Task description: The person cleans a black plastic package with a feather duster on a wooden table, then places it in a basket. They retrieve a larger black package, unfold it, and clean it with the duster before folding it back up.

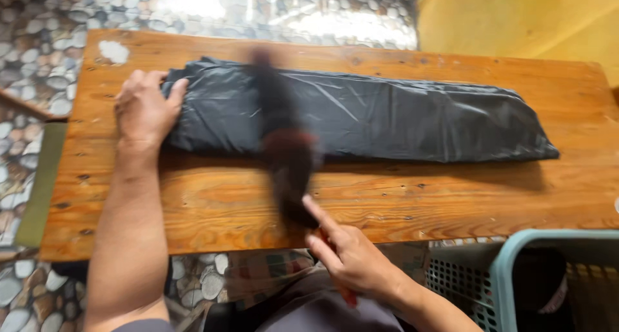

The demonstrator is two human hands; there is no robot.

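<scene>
Two hands (143, 109) (351, 258), black cloth (387, 119), perhaps brush (287, 158)

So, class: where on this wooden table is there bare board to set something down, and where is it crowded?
Bare board lies along the table's near edge, right of the right hand, below the folded black plastic sheet. A narrower bare strip runs behind the sheet. It is crowded at the left end, where the left hand presses the sheet, and mid-table, where a blurred dark object crosses it.
</scene>
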